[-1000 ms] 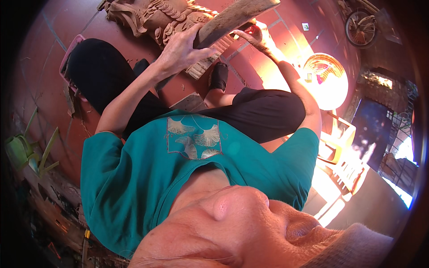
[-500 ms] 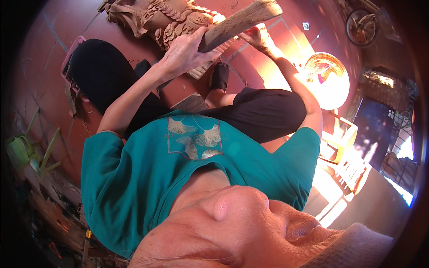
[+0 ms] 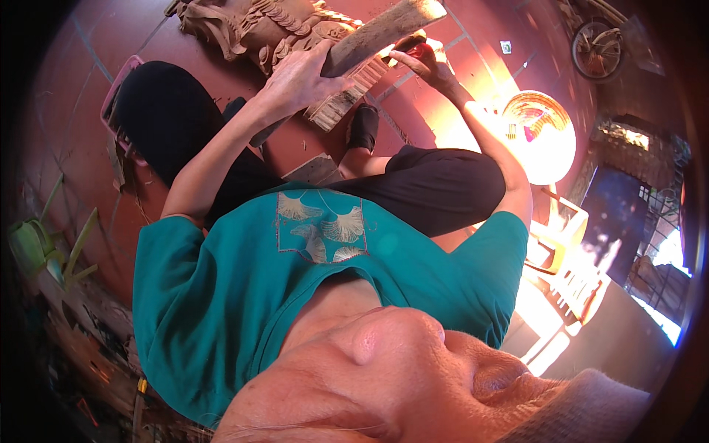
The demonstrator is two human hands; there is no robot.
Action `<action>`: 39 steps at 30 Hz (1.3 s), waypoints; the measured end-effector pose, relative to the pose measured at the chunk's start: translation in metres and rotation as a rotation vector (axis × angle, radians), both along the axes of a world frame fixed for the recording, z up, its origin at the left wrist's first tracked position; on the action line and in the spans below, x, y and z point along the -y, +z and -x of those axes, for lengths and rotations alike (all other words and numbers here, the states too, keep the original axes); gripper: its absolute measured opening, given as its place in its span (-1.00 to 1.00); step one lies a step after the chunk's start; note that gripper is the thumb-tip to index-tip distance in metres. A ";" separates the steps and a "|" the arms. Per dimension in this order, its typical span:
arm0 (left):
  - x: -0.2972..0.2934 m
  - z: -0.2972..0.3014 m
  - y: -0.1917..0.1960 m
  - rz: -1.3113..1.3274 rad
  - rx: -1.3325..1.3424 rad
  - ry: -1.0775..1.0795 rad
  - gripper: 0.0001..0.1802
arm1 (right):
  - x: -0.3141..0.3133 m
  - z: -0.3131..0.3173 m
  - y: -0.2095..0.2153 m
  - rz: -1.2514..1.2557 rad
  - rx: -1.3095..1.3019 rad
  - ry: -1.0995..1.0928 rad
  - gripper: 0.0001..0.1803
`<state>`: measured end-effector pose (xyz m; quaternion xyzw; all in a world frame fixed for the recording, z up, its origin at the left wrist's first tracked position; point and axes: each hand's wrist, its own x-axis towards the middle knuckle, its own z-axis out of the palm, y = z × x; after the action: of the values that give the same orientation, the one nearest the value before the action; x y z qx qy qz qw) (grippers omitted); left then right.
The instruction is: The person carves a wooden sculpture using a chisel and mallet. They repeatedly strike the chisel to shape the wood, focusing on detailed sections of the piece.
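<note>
My left hand (image 3: 297,83) is closed round a long pale wooden mallet (image 3: 388,35), which slants up to the right. The mallet partly covers a brown wood carving (image 3: 273,33) with curled, layered relief and a ridged lower edge (image 3: 346,100). To the right of the carving, my right hand (image 3: 430,65) grips a slim dark tool (image 3: 405,46), with some red showing between the fingers. Its exact kind is hard to make out, and its tip lies near the mallet and the carving's ridged edge.
I sit on red floor tiles (image 3: 410,96), knees bent to either side. A round woven basket (image 3: 545,166) stands in bright sun at right, with a wooden chair-like frame (image 3: 565,229) below it. A wheel (image 3: 597,48) shows at upper right. Green leaves (image 3: 33,247) are at far left.
The mallet has shifted left and slightly down with my left hand. More of the right fingers, the dark tool and the carving's ridged edge now show.
</note>
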<state>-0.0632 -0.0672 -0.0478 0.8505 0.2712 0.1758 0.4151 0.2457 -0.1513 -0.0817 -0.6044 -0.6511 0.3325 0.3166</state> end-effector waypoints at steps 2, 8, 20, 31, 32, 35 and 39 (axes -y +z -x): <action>0.001 0.002 0.005 -0.002 0.037 0.026 -0.24 | 0.000 0.002 -0.015 -0.022 -0.335 -0.007 -0.81; 0.000 -0.001 0.003 0.018 0.040 0.005 -0.22 | -0.007 0.005 0.013 0.094 0.020 -0.226 -0.71; 0.000 -0.001 -0.002 0.017 0.047 -0.001 -0.21 | -0.014 0.011 0.012 0.227 -0.056 -0.251 -0.59; 0.006 -0.005 0.010 -0.029 0.133 0.017 -0.32 | -0.022 0.002 -0.017 0.054 0.000 -0.144 -0.64; 0.006 -0.005 0.009 -0.028 0.085 0.010 -0.32 | -0.021 -0.001 -0.020 0.041 0.000 -0.105 -0.64; -0.001 -0.004 0.006 0.015 -0.128 -0.104 -0.31 | -0.016 -0.018 -0.034 -0.180 0.144 -0.010 -0.66; 0.004 0.001 0.007 0.013 -0.047 -0.075 -0.24 | -0.011 0.026 -0.009 0.058 -0.592 -0.346 -0.64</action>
<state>-0.0646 -0.0715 -0.0403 0.8613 0.2498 0.1383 0.4202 0.2197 -0.1399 -0.0903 -0.5922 -0.4091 0.4532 0.5259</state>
